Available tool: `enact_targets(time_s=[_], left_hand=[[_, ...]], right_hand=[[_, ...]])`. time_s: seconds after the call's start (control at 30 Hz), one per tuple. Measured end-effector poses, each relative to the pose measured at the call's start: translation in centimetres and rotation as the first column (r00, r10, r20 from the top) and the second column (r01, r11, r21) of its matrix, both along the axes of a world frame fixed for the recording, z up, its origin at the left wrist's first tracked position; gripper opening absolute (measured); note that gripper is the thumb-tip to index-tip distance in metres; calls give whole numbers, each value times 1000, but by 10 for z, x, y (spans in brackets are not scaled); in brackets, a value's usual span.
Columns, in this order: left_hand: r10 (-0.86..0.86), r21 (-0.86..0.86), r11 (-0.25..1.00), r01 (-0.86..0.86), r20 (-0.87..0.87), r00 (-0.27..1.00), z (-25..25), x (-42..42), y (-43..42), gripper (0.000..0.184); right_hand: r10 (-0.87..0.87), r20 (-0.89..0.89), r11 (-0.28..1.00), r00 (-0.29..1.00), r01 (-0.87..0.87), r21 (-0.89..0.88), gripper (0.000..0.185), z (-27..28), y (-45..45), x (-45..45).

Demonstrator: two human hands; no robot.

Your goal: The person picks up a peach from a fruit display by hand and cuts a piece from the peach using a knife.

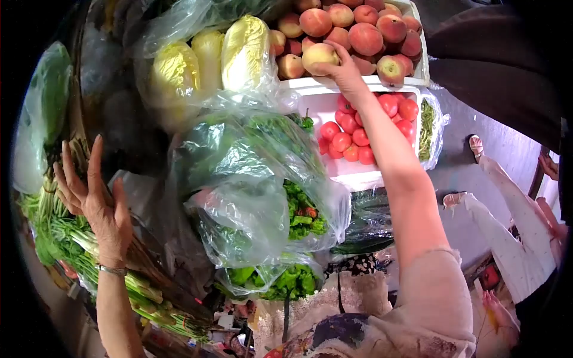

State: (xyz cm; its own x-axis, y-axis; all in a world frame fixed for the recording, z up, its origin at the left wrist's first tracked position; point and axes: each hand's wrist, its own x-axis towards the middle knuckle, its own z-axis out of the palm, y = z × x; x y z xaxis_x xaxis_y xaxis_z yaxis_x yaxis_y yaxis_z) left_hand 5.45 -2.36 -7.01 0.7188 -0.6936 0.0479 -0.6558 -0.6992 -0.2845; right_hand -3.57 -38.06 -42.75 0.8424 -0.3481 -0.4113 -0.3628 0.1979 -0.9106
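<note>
My right hand [346,70] reaches across to the far side, its fingers curled round a pale yellow peach [317,58]. Under and around that peach lie many red and yellow peaches [365,39] in a white crate [425,45]. My forearm passes over red tomatoes [341,141] in a white foam box [349,178] and hides some of them. On the left, my left hand [98,206] holds nothing, with its fingers spread. It is above bundled leafy greens with long stalks [77,235]; whether it touches them I cannot tell.
Napa cabbages [245,55] lie left of the peaches. Clear plastic bags [239,215] cover leafy greens [301,209] in the middle. A bag of green pods [426,128] lies beside the tomatoes. People stand at the right, one in white trousers [507,232], another in dark clothing [495,71].
</note>
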Motion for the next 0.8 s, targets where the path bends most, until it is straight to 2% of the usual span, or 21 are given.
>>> enact_targets(time_s=[0.03, 0.07, 0.1, 0.17, 0.23, 0.3, 0.33, 0.37, 0.4, 0.43, 0.47, 0.5, 0.57, 0.8], left_hand=[[0, -1, 1000, 0, -1, 1000, 0, 0, 1, 63], [16, -16, 1000, -16, -21, 1000, -1, 0, 2, 63], [32, -30, 999, -33, -40, 999, -1, 1, 3, 63], [45, -33, 998, -47, -50, 998, -1, -1, 5, 63], [56, -36, 998, -58, -60, 997, -1, 0, 4, 62], [-18, 8, 1000, 18, 3, 1000, 0, 1, 2, 61], [-18, 10, 1000, 18, 0, 1000, 1, 2, 2, 61], [-25, 8, 1000, 25, -5, 1000, 1, 2, 2, 60], [-32, 7, 999, 32, -8, 999, 1, 2, 2, 59], [-30, 9, 999, 31, -9, 999, 1, 2, 2, 59], [-36, 11, 999, 36, -9, 999, 1, 2, 2, 59], [-42, 14, 999, 43, -10, 999, 1, 2, 2, 58], [-50, 5, 999, 50, -14, 999, 1, 2, 1, 57], [-38, 27, 999, 38, -3, 999, 1, 2, 2, 54]], right_hand=[[-93, 108, 889, 990, 34, 456, 71, 5, -5, -6], [-134, 134, 811, 982, 31, 584, 62, 9, -9, -10], [-134, 136, 811, 982, 30, 584, 62, 13, -13, -12], [-190, 156, 502, 969, -41, 864, 63, 19, -19, -18], [-196, 105, 487, 975, 4, 873, 58, 38, -21, -18], [-233, 51, 495, 971, 73, 866, 54, 54, -25, -12], [-223, 115, 578, 968, 37, 815, 50, 57, -28, -5], [-204, 194, 786, 960, 42, 617, 50, 51, -34, 4], [-136, 276, 968, 951, 69, 239, 49, 55, -43, 14], [-98, 273, 970, 957, 153, -190, 49, 60, -51, 24], [-80, 228, 871, 970, 180, -458, 50, 61, -61, 32], [-74, 186, 807, 980, 169, -566, 52, 58, -68, 38], [-76, 95, 728, 993, 120, -675, 55, 51, -80, 49], [-87, -90, 626, 992, -16, -779, 67, 39, -96, 76]])
